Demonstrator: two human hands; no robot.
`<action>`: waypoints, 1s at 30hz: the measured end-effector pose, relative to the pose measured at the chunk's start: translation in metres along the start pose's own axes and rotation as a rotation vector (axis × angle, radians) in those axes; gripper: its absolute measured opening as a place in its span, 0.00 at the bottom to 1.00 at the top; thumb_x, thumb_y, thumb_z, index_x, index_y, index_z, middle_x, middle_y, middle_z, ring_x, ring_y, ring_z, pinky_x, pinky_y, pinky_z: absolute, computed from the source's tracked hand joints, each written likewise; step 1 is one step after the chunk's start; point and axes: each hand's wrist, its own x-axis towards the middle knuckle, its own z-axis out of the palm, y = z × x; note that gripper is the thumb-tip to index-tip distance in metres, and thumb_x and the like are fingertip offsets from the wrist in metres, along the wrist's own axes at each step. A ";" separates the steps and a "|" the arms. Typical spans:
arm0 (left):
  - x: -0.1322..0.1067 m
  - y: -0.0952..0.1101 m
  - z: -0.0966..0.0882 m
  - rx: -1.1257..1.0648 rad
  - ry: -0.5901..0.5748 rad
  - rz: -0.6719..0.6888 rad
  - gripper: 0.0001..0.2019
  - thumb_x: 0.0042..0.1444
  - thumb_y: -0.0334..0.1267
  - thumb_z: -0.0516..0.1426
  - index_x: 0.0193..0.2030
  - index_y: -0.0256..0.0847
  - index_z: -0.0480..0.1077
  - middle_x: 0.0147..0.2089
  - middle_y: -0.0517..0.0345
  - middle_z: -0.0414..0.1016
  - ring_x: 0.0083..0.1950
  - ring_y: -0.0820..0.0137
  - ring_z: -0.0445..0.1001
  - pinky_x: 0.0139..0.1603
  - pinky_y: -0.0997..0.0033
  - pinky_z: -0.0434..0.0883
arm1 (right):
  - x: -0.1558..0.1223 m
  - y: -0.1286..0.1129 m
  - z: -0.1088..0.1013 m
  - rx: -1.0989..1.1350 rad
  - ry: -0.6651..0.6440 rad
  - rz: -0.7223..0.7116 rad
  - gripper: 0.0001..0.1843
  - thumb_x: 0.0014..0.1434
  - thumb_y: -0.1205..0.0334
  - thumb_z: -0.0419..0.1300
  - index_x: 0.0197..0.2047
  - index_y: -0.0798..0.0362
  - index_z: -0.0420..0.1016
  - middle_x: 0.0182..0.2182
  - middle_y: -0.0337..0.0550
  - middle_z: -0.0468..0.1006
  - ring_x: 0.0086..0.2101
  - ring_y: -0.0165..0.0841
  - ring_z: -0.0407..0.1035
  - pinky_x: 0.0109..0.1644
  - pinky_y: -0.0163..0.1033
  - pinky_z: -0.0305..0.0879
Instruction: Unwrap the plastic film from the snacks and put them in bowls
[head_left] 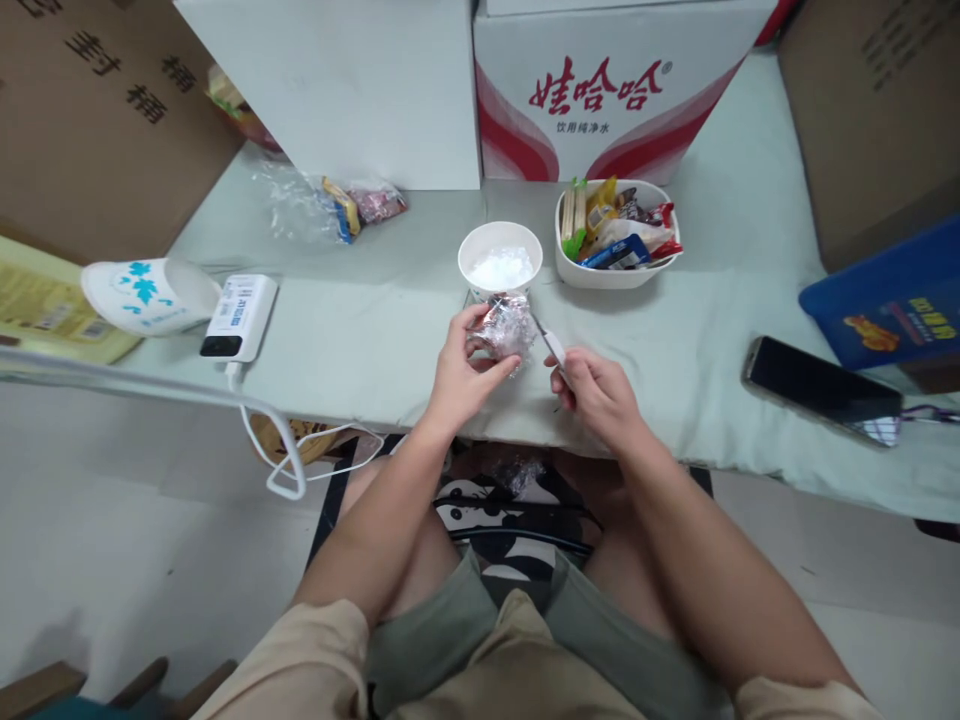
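Note:
My left hand (469, 365) is closed around a crinkled, shiny plastic packet (504, 328) with something reddish brown inside. In my right hand (592, 385) is a slim white-handled knife (554, 346), its thin dark tip pointing up and left at the packet's right side. Whether the tip touches the plastic I cannot tell. Just behind the packet stands a white paper cup (465, 258) with clear, shiny plastic inside. Right of the cup, a white tub (611, 277) holds several colourful wrapped snacks (619, 225).
Large cartons (615, 95) line the back of the cloth-covered table (360, 330). A plastic bag of snacks (330, 205) lies at back left. Further left are a power bank (241, 315) with a white cable and a tipped paper cup (150, 295). A phone (821, 385) lies at right.

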 end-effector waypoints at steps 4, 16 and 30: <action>0.000 0.002 0.001 0.053 -0.004 0.020 0.34 0.50 0.49 0.69 0.62 0.53 0.62 0.61 0.51 0.68 0.54 0.62 0.76 0.42 0.69 0.80 | 0.003 -0.004 0.009 -0.097 -0.017 -0.008 0.32 0.67 0.33 0.46 0.32 0.52 0.74 0.19 0.36 0.70 0.20 0.28 0.63 0.29 0.35 0.60; 0.004 0.015 -0.002 -0.187 -0.011 -0.084 0.38 0.45 0.53 0.71 0.60 0.51 0.63 0.58 0.50 0.70 0.53 0.61 0.77 0.49 0.64 0.77 | 0.004 0.018 -0.038 -0.639 0.373 -0.018 0.21 0.67 0.50 0.49 0.38 0.49 0.81 0.33 0.46 0.78 0.33 0.37 0.70 0.37 0.41 0.62; 0.005 0.008 0.008 -0.195 -0.218 -0.291 0.40 0.51 0.50 0.69 0.68 0.51 0.59 0.45 0.52 0.78 0.40 0.65 0.79 0.41 0.66 0.76 | -0.004 -0.004 -0.019 -0.457 0.050 -0.405 0.07 0.60 0.59 0.57 0.40 0.47 0.75 0.48 0.48 0.78 0.52 0.43 0.71 0.58 0.52 0.66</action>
